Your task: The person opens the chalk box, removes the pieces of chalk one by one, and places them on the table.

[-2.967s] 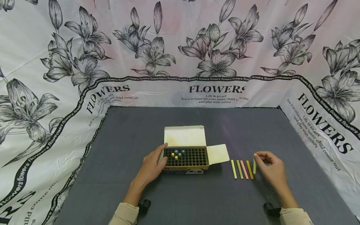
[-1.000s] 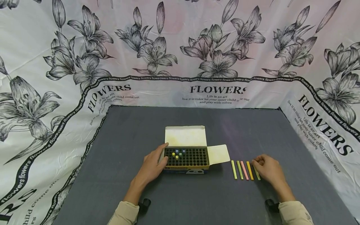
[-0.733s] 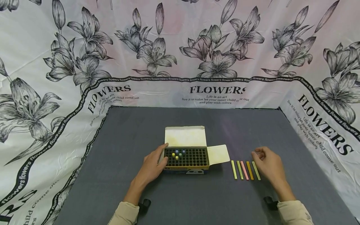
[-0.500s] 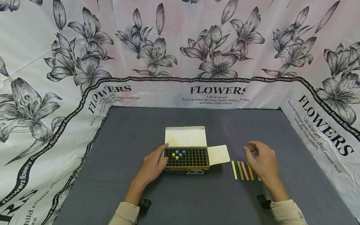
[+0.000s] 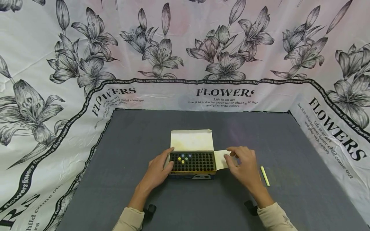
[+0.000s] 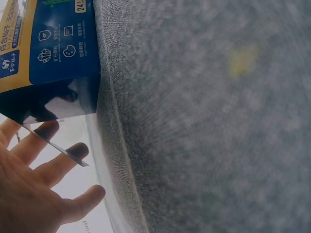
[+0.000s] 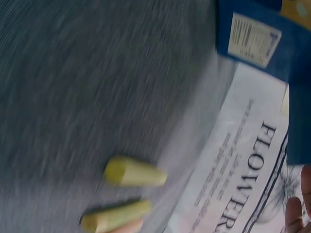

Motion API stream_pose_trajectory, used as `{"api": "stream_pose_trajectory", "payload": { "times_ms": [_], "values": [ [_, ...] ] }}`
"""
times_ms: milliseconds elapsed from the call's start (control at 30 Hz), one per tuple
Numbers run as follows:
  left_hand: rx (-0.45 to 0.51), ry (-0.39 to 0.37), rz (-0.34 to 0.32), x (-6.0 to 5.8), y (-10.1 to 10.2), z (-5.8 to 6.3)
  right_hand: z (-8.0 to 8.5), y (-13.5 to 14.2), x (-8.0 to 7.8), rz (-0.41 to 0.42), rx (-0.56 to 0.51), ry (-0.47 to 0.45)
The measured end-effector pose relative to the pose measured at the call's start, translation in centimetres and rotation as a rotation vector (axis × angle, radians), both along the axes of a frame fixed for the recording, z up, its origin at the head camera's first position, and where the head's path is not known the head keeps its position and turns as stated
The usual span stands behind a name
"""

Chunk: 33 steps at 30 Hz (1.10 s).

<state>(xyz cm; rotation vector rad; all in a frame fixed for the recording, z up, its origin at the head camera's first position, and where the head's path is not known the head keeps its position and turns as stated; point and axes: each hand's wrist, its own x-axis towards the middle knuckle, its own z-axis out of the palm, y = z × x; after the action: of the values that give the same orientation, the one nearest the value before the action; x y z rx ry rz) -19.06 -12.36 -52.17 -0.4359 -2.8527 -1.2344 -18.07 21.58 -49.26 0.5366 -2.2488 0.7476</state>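
A chalk box (image 5: 180, 176) stands with its lid folded back, showing a black grid of holes (image 5: 199, 163) with several yellow, blue and green chalks in its left part. My left hand (image 5: 157, 170) rests at the box's left end, thumb and index finger at its corners. In the left wrist view its fingers spread around a thin flap (image 6: 60, 149). My right hand (image 5: 245, 166) overlaps the box's right flap (image 5: 219, 159), thumb and index finger apart with nothing between them. A pale yellow-green chalk (image 5: 264, 176) lies right of that hand, which hides the other loose chalks in the head view.
The right wrist view catches a yellow chalk (image 7: 138, 174) and a second yellowish chalk (image 7: 116, 217) beside a pink one on the grey tabletop (image 5: 185, 205). A flower-printed white cloth (image 5: 162, 96) borders the table at the back and sides.
My right hand has laid the yellow-green chalk down at the right end of the row, let it go and moved left to the box's right flap. The left hand has stayed at the box.
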Motion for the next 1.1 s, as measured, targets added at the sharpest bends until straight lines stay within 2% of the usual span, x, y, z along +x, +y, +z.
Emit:
{"api": "stream_pose_trajectory", "payload": {
  "times_ms": [267, 567, 767, 1100],
  "values": [
    [0.001, 0.003, -0.005, 0.1, -0.1, 0.0, -0.5, -3.4, -0.7, 0.047, 0.058, -0.017],
    [-0.002, 0.011, -0.003, 0.3, 0.0, -0.1, -0.4, -6.8, -1.2, 0.077, 0.143, -0.085],
    [-0.02, 0.016, -0.005, 0.2, 0.2, -0.1, -0.7, -8.1, -1.2, 0.076, 0.158, -0.159],
    [-0.006, 0.021, -0.008, 0.0, 0.1, 0.0, -0.7, -9.3, -1.6, 0.064, 0.203, -0.224]
  ]
}}
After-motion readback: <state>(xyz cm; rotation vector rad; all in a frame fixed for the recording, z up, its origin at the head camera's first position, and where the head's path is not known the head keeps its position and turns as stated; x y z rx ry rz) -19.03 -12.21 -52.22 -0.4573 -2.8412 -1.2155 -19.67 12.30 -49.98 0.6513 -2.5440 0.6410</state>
